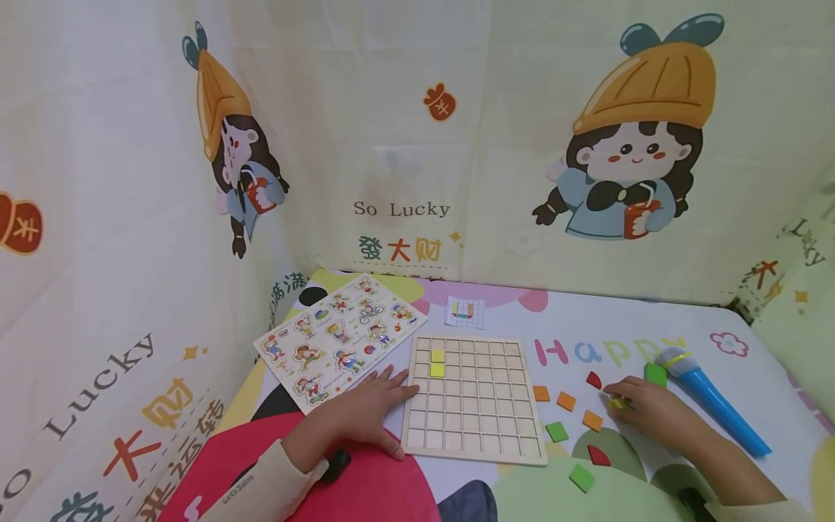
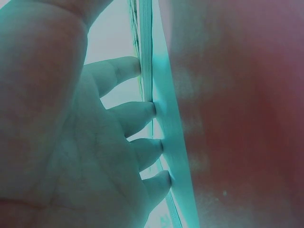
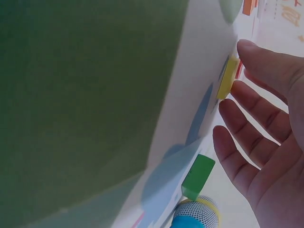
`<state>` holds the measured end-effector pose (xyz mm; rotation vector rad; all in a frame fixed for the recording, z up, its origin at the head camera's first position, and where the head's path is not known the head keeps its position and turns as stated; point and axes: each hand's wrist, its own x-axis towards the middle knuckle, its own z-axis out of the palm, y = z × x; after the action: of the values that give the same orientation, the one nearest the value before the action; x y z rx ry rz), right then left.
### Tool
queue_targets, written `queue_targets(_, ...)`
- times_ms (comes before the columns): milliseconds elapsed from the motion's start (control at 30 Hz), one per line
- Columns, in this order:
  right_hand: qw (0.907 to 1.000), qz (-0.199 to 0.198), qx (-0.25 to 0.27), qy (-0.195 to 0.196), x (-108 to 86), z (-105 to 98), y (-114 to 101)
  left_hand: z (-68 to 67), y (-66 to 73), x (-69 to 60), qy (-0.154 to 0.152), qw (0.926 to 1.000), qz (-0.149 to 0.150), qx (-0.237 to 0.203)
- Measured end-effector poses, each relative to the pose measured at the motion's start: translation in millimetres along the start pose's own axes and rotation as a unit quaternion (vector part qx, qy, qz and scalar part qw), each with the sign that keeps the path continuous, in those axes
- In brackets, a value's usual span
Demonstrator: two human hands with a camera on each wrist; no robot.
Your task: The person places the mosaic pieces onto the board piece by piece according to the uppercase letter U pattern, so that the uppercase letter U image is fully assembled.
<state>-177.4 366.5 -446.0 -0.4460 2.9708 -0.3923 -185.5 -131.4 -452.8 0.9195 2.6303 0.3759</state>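
My left hand (image 1: 368,406) lies with fingers spread at the left edge of a wooden grid board (image 1: 479,428). In the left wrist view, its fingertips (image 2: 154,110) touch the board's side. Two yellow tiles (image 1: 437,362) sit one behind the other in the board's second column. My right hand (image 1: 652,409) is over the table, right of the board, with thumb and fingers pinching a yellow tile (image 3: 228,78). Around that hand lie a red quarter-round piece (image 1: 593,380), an orange tile (image 1: 592,420) and a green block (image 1: 655,375).
A blue toy microphone (image 1: 724,409) lies right of my right hand. More orange tiles (image 1: 566,401), green tiles (image 1: 582,478) and another red piece (image 1: 598,455) are scattered near the board. A picture puzzle board (image 1: 339,341) lies at left; a small pattern card (image 1: 464,312) is behind the grid.
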Motion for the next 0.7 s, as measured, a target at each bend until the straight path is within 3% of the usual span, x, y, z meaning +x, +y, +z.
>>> queue_targets(167, 0.9994, 0.032, 0.005, -0.014, 0.4, 0.6, 3.5, -1.3, 1.1, -1.4, 0.0, 1.0, 0.001, -0.002)
queue_targets(467, 0.9985, 0.038, 0.023, -0.03, -4.2, -3.7, 4.7, -0.2, 0.4, -0.9, -0.003, 1.0, 0.0, -0.003)
queue_targets(700, 0.9987, 0.037, 0.01, -0.033, -4.8, -5.2, 4.1, 0.3, 1.2, -1.4, -0.002, 1.0, 0.0, -0.002)
